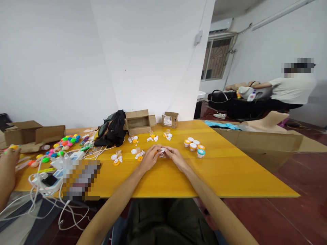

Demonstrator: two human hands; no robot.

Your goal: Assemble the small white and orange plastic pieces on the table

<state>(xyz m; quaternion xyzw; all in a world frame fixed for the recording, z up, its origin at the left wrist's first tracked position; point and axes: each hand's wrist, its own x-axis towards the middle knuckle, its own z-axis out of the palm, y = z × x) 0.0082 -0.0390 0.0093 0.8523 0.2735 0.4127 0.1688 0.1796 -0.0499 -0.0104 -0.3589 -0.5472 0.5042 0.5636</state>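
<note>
My left hand (150, 157) and my right hand (175, 158) meet above the middle of the table. Both have their fingers closed round a small white round lid (162, 150); a bit of orange shows beside it at the left fingers. What lies under the fingers is mostly hidden. To the left of my hands is a group with a clear cup (138, 150), an orange ring (140, 159) and small printed white pieces. More such groups lie further left and behind. Several closed cups with orange, white or teal lids (200, 152) stand to the right.
An open cardboard box (139, 123), a small carton (170, 119) and a black bag (112, 131) stand at the back of the yellow table (230, 177). Left are colourful balls (60, 153), a power strip with cables (52, 183) and another person's hand (9, 166). Another person (291, 86) sits far right.
</note>
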